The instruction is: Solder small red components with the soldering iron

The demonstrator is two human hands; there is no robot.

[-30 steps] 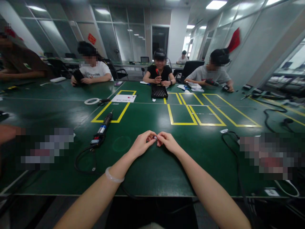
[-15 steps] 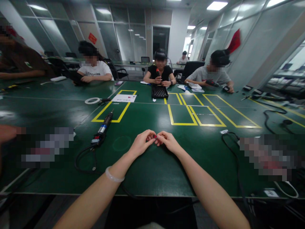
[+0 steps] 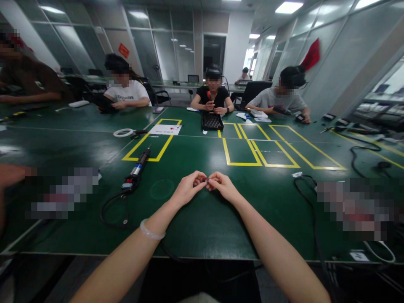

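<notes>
My left hand (image 3: 188, 189) and my right hand (image 3: 222, 185) meet fingertip to fingertip just above the green table (image 3: 202, 227). Both pinch a tiny part (image 3: 205, 180) between them; it shows a speck of red and grey and is too small to name. A pale bangle (image 3: 151, 232) sits on my left wrist. An electric screwdriver (image 3: 136, 169) with a black cable lies on the table to the left of my left hand.
Yellow tape boxes (image 3: 252, 147) mark the table ahead. A black tray (image 3: 211, 121), a sheet of paper (image 3: 164, 129) and a white tape roll (image 3: 123, 133) lie farther back. Black cables (image 3: 307, 189) trail at the right. Several people sit across the table and at the left.
My hands have stayed together in the same spot, turning the small part slightly; a red speck shows on it where a grey one showed a second ago.
</notes>
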